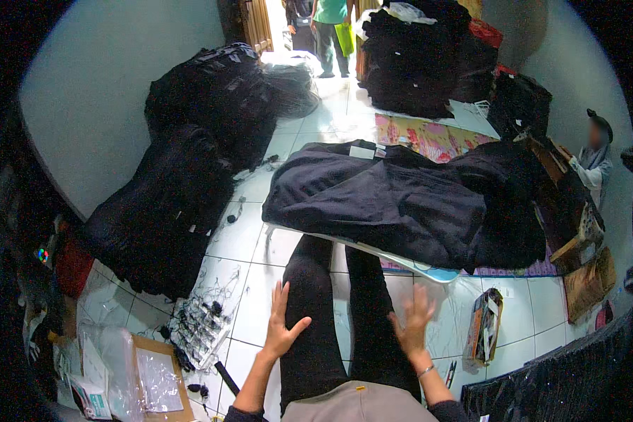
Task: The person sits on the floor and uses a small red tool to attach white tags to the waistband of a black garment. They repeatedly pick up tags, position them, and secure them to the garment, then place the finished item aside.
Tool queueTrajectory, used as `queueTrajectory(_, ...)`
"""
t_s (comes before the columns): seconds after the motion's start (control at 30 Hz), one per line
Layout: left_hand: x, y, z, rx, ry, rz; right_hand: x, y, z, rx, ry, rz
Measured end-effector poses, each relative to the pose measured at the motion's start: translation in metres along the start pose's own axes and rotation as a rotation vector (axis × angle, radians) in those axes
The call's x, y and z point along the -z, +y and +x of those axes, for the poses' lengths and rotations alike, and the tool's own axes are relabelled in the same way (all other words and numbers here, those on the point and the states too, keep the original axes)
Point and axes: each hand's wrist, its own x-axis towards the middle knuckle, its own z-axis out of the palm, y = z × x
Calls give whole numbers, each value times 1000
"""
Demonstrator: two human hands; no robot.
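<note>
So there's a big heap of black garments [401, 200] draped over a low white board [429, 271] that sits across the person's outstretched legs [337, 309] in black leggings, on a white tiled floor [253, 246]. The fabric looks dark, soft and rumpled, with a small white tag showing near the top edge. Both hands are empty and spread wide: the left hand [283, 325] hovers fingers-up beside the left thigh, and the right hand [413, 322], a bit blurry, hangs over the right leg just short of the board. Neither touches the cloth.
</note>
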Motion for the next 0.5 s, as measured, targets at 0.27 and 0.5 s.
queueTrajectory(0.27,63,-7,103,-225,-623,-917,-17,-42,38,50,-447,362)
queueTrajectory(0.5,-50,-68,85,370,-608,-1340,-10,-46,177,226,-815,944)
